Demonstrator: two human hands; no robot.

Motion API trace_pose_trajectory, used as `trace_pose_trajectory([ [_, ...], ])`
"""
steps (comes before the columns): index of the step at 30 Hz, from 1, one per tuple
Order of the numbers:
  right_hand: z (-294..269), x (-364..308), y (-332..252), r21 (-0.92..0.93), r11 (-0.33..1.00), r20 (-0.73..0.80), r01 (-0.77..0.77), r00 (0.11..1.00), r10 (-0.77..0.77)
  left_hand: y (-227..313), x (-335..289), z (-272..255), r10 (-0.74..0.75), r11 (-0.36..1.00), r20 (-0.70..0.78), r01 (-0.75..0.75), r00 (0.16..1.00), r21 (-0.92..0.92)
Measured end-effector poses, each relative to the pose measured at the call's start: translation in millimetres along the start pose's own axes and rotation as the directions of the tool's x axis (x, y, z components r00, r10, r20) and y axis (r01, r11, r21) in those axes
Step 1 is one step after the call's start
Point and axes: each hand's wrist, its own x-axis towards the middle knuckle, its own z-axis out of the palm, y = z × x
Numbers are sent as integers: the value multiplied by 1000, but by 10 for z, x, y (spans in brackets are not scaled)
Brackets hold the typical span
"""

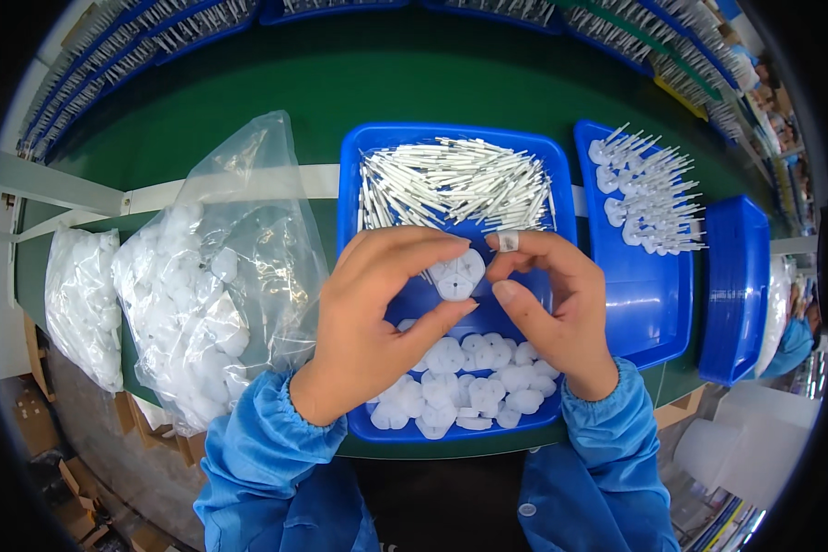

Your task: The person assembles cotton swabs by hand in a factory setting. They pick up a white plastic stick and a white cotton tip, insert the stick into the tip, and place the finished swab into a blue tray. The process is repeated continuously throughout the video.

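Observation:
My left hand (377, 299) is closed on a translucent white, petal-shaped plastic disc (457, 276), pinched at its rim between thumb and fingers. Just right of the disc is my right hand (557, 299), its thumb and index finger apart with nothing visible between them. A white band (508, 241) wraps one of its fingers. Both hands are over a blue tray (348, 175). Thin white rods (460, 179) with dark ends fill its far part, and loose petal-shaped discs (442, 391) lie heaped in its near part.
To the left stand a clear bag of white discs (189, 313) and a smaller bag (85, 304). A second blue tray (644, 317) on the right holds discs with rods in them (649, 198). Beyond it are stacked blue trays (736, 290). Rod-filled trays line the green table's (340, 74) far edge.

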Motion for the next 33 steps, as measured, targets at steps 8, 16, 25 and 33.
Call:
trace_pose_trajectory([
  [8, -1, -70, 28, 73, 992, 90, -100, 992, 93, -42, 8, 104, 243, 966, -14, -241, 970, 99],
  [16, 3, -66, 17, 326, 921, 196, -212, 969, 153, -45, -4, 129, 286, 951, -35, -278, 958, 137],
  [25, 1, -45, -23, 321, 922, 221, -217, 964, 150, -51, -22, 141, 298, 946, -42, -290, 954, 143],
  [33, -25, -42, -28, 297, 922, 238, -251, 954, 183, -47, -17, 130, 299, 947, -44, -290, 953, 139],
])
